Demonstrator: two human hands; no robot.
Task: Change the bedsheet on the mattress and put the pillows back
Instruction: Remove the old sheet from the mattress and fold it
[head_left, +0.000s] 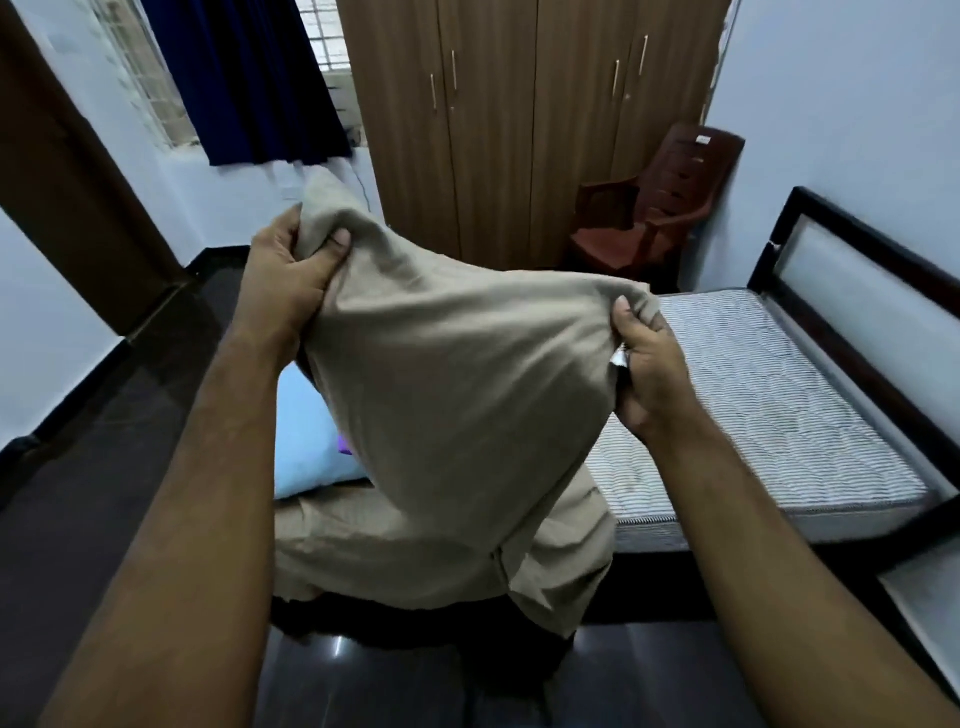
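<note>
Both hands grip bedsheet (beige)

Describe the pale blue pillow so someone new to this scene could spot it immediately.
Start at the bare striped mattress, then look left past the raised beige sheet. The pillow peeks from under its left side, the only pale blue soft thing among beige cloth and dark floor.

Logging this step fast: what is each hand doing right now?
Left hand: closed on the beige bedsheet.
Right hand: closed on the same bedsheet.
</note>
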